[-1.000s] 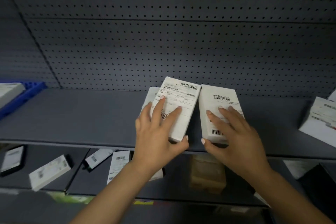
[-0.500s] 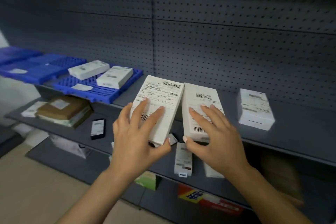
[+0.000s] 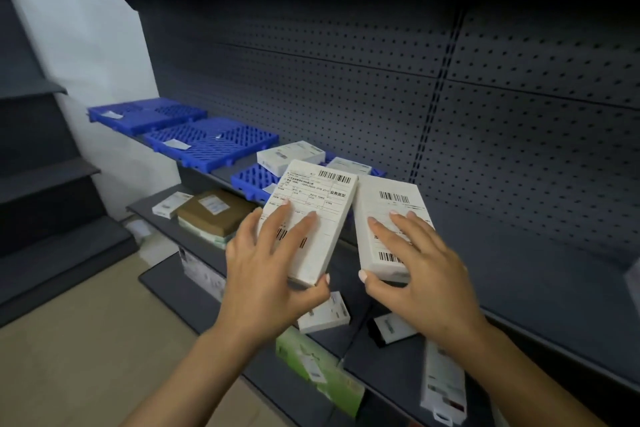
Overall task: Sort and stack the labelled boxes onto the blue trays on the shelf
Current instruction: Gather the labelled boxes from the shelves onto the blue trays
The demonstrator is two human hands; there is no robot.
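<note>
Two labelled boxes are carried toward the blue trays.

A white box (image 3: 313, 218) is held in the left hand (image 3: 266, 274) and a second white box (image 3: 391, 218) in the right hand (image 3: 415, 274); each grip is clamped, fingers spread over the label and thumb hooked under the near end. Both boxes are held just short of the nearest blue tray (image 3: 249, 180), where two boxes (image 3: 291, 156) are already laid. Two farther trays (image 3: 211, 142) carry only small slips. More boxes are left on the lower shelf (image 3: 381, 350), so much sorting seemingly remains.
</note>
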